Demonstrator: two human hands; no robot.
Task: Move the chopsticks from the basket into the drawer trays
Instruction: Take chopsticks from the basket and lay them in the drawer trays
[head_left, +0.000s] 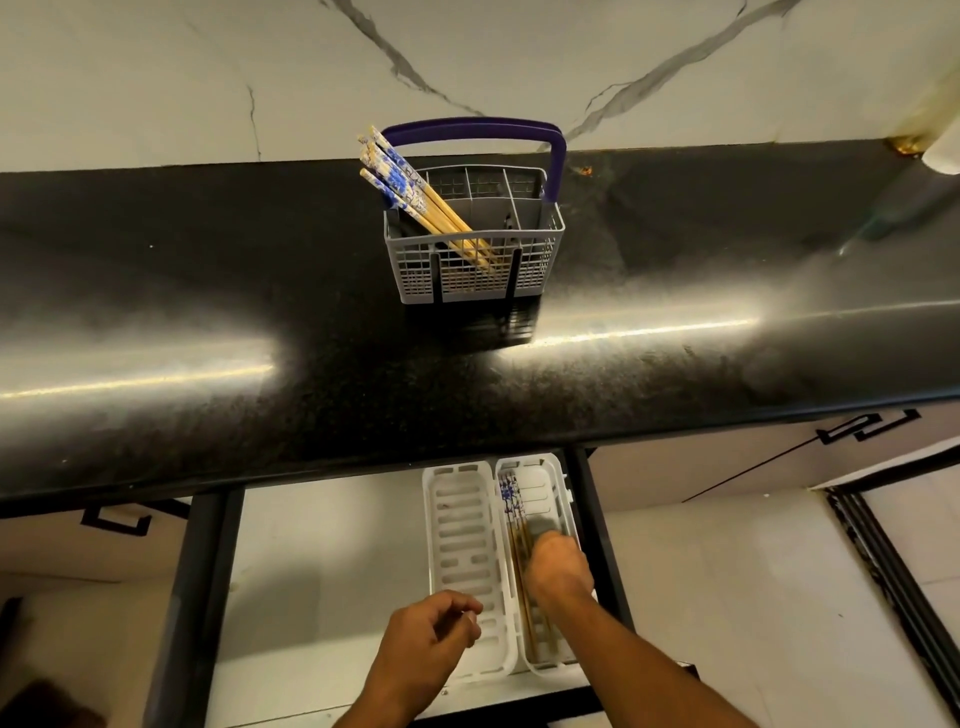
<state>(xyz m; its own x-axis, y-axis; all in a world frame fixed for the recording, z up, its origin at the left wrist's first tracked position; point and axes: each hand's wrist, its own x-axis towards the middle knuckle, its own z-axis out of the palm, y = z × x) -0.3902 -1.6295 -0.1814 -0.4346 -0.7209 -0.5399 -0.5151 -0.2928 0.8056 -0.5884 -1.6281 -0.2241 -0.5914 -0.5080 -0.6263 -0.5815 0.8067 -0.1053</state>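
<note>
A grey cutlery basket (524, 270) with a purple handle stands on the black counter. Several wooden chopsticks (415, 195) with blue-and-white tops lean out of its left compartment. Below, the open drawer (322, 561) holds two white slotted trays side by side. The left tray (465, 551) has nothing in it. The right tray (545, 499) holds a few chopsticks (511, 506), tops pointing away from me. My right hand (558, 569) is down in the right tray, fingers closed on those chopsticks. My left hand (431, 634) hovers over the near end of the left tray, fingers curled, holding nothing.
The black counter (260, 312) overhangs the back of the drawer. Behind it rises a marble wall. A dark drawer rail (597, 530) runs along the right of the trays. White cabinet fronts with black trim flank the drawer.
</note>
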